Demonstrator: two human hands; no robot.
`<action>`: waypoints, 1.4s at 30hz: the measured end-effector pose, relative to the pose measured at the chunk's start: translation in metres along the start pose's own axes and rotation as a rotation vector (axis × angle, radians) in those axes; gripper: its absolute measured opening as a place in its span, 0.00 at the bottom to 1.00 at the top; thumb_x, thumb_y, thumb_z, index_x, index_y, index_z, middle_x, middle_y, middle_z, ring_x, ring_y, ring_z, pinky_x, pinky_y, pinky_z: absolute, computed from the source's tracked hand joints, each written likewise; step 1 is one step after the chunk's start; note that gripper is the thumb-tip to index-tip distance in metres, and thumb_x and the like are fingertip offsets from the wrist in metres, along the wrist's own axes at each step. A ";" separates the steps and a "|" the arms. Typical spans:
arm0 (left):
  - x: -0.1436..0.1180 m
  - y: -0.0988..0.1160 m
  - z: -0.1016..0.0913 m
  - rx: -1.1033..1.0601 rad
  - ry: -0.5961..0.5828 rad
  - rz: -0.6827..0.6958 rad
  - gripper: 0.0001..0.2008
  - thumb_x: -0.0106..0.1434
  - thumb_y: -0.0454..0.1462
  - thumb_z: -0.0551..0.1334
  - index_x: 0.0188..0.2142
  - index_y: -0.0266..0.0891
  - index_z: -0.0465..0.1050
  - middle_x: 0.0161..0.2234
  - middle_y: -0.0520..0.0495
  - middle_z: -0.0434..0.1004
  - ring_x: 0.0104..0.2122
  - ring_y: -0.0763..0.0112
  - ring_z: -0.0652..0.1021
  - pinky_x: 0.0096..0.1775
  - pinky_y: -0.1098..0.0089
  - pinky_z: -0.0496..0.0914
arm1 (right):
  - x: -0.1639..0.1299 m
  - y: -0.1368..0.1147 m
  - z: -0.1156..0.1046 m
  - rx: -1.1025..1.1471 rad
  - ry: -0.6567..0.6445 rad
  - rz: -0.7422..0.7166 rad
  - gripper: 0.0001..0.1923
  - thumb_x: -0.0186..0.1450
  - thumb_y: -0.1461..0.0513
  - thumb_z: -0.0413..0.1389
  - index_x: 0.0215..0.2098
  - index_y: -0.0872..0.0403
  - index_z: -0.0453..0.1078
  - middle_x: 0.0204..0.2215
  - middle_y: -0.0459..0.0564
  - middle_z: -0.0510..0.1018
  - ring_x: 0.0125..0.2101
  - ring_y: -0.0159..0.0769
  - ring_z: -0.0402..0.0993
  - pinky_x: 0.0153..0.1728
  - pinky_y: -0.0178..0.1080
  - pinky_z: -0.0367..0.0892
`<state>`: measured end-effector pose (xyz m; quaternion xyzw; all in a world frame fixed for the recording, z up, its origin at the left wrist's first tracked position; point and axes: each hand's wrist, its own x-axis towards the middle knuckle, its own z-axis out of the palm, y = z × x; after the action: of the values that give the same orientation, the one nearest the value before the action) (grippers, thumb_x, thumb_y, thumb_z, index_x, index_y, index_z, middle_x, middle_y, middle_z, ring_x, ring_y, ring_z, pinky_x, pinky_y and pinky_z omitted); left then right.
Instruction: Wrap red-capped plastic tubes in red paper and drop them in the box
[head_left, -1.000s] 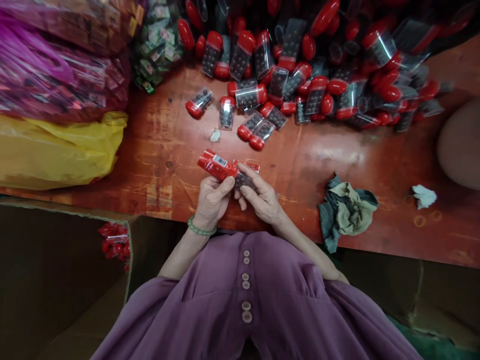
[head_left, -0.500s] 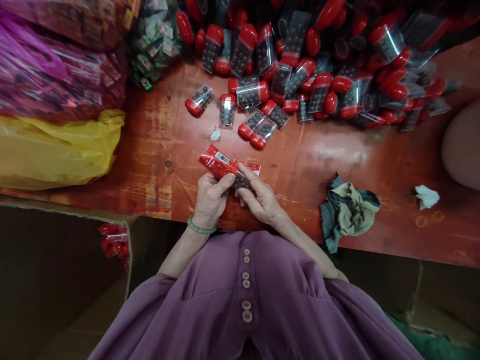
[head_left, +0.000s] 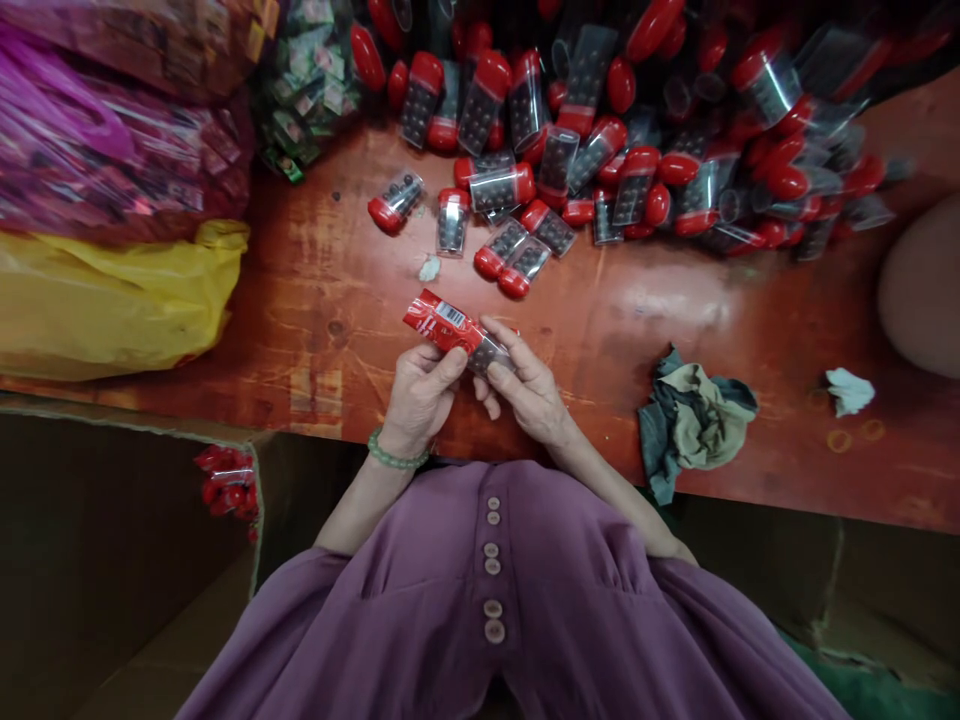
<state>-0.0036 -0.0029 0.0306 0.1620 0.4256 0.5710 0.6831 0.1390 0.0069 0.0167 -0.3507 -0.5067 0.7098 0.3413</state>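
Both hands meet at the table's near edge on one clear packet of dark round balls (head_left: 488,354). A red printed wrapper (head_left: 439,320) with a white barcode patch extends from its left end. My left hand (head_left: 421,398), with a green bead bracelet (head_left: 396,458) at the wrist, pinches the wrapper's lower edge between thumb and fingers. The right hand (head_left: 537,396) is closed on the clear end, its thumb on the front and index finger along the top. A bit of red shows behind that index finger; the rest is hidden.
Clear containers of dark balls with red caps (head_left: 502,188) pile across the far side of the table (head_left: 337,300). Yellow (head_left: 112,300) and purple (head_left: 135,150) bags stand left. A crumpled cloth (head_left: 697,415) and white scrap (head_left: 850,391) lie right. A cardboard box (head_left: 255,520) is below left.
The red wrapper has shifted slightly right, and more of the clear part shows. The red flap behind the right fingers is now mostly hidden. My right thumb has moved up onto the packet's front.
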 end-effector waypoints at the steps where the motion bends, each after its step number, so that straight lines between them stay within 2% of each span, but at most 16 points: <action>1: 0.001 0.000 -0.001 -0.007 0.038 0.027 0.18 0.48 0.48 0.76 0.27 0.38 0.76 0.24 0.49 0.80 0.28 0.65 0.82 0.32 0.66 0.79 | 0.000 -0.001 0.001 -0.032 0.006 0.008 0.30 0.73 0.50 0.49 0.69 0.46 0.50 0.27 0.40 0.70 0.19 0.25 0.63 0.21 0.31 0.67; 4: 0.003 -0.001 -0.004 -0.027 0.123 0.082 0.17 0.48 0.48 0.77 0.28 0.39 0.77 0.28 0.49 0.82 0.30 0.65 0.82 0.33 0.66 0.79 | 0.000 -0.002 0.001 -0.103 0.006 -0.008 0.29 0.73 0.50 0.49 0.69 0.46 0.51 0.28 0.41 0.70 0.20 0.26 0.63 0.23 0.33 0.68; 10: 0.004 -0.005 -0.003 -0.041 0.106 0.050 0.18 0.47 0.47 0.77 0.27 0.37 0.77 0.25 0.49 0.81 0.21 0.71 0.77 0.24 0.69 0.74 | -0.002 0.002 -0.001 -0.153 -0.009 -0.040 0.25 0.73 0.50 0.49 0.65 0.48 0.52 0.28 0.40 0.68 0.20 0.25 0.63 0.22 0.32 0.66; 13: 0.005 -0.005 -0.004 -0.046 0.134 0.049 0.19 0.44 0.47 0.78 0.26 0.36 0.77 0.25 0.49 0.81 0.22 0.70 0.78 0.26 0.69 0.74 | -0.001 0.002 0.000 -0.138 -0.014 -0.045 0.24 0.73 0.51 0.48 0.63 0.48 0.52 0.28 0.39 0.67 0.19 0.24 0.63 0.22 0.32 0.65; 17: 0.005 -0.007 -0.006 -0.074 0.116 0.082 0.18 0.45 0.46 0.78 0.27 0.38 0.77 0.26 0.51 0.81 0.24 0.72 0.80 0.29 0.71 0.76 | 0.000 0.003 0.002 -0.139 0.000 -0.066 0.22 0.73 0.51 0.49 0.61 0.48 0.53 0.28 0.39 0.68 0.19 0.24 0.64 0.22 0.32 0.65; 22: -0.001 -0.014 -0.001 -0.054 0.096 0.068 0.17 0.49 0.47 0.76 0.26 0.38 0.76 0.20 0.53 0.76 0.16 0.75 0.73 0.23 0.71 0.74 | -0.004 0.007 0.001 -0.205 0.014 -0.074 0.21 0.73 0.51 0.49 0.60 0.48 0.54 0.28 0.40 0.68 0.20 0.25 0.65 0.22 0.32 0.66; 26: -0.004 -0.014 0.004 -0.036 0.060 0.009 0.19 0.50 0.48 0.75 0.25 0.36 0.74 0.15 0.54 0.70 0.14 0.75 0.71 0.21 0.71 0.73 | -0.006 0.007 0.001 -0.210 0.004 -0.057 0.26 0.73 0.50 0.48 0.64 0.48 0.49 0.29 0.41 0.69 0.20 0.26 0.65 0.23 0.33 0.68; 28: -0.005 -0.011 0.005 -0.035 0.047 0.005 0.19 0.50 0.48 0.75 0.26 0.36 0.74 0.15 0.55 0.69 0.13 0.75 0.71 0.20 0.71 0.73 | -0.005 0.005 0.001 -0.177 -0.026 -0.050 0.27 0.73 0.49 0.48 0.66 0.47 0.47 0.28 0.41 0.69 0.19 0.26 0.65 0.22 0.33 0.68; 31: -0.007 -0.008 0.006 -0.045 0.057 0.050 0.19 0.50 0.49 0.75 0.28 0.37 0.75 0.17 0.55 0.72 0.14 0.75 0.71 0.20 0.71 0.74 | -0.002 0.003 0.002 -0.143 -0.054 -0.062 0.25 0.73 0.49 0.48 0.64 0.47 0.50 0.28 0.40 0.68 0.19 0.25 0.64 0.22 0.33 0.68; 35: -0.007 -0.010 0.006 -0.080 0.117 0.140 0.17 0.51 0.48 0.75 0.34 0.40 0.78 0.25 0.52 0.80 0.17 0.75 0.74 0.23 0.72 0.74 | 0.000 0.004 0.004 -0.179 -0.059 -0.087 0.26 0.72 0.49 0.50 0.63 0.47 0.50 0.34 0.45 0.71 0.23 0.26 0.67 0.23 0.32 0.70; 38: -0.006 -0.011 0.005 -0.083 0.129 0.134 0.16 0.51 0.48 0.75 0.34 0.41 0.80 0.31 0.49 0.83 0.27 0.70 0.81 0.27 0.72 0.75 | 0.000 0.004 0.003 -0.193 -0.051 -0.105 0.25 0.71 0.50 0.53 0.61 0.47 0.51 0.41 0.48 0.72 0.25 0.26 0.69 0.23 0.33 0.70; 42: -0.005 -0.009 0.007 -0.013 0.078 0.069 0.16 0.53 0.47 0.73 0.35 0.39 0.81 0.38 0.44 0.84 0.38 0.62 0.83 0.33 0.69 0.76 | -0.002 0.003 -0.005 -0.265 -0.060 -0.097 0.19 0.72 0.51 0.52 0.55 0.49 0.55 0.30 0.41 0.70 0.22 0.26 0.67 0.23 0.32 0.67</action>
<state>0.0072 -0.0084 0.0303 0.1501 0.4422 0.6029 0.6468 0.1441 0.0064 0.0129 -0.3463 -0.6222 0.6295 0.3108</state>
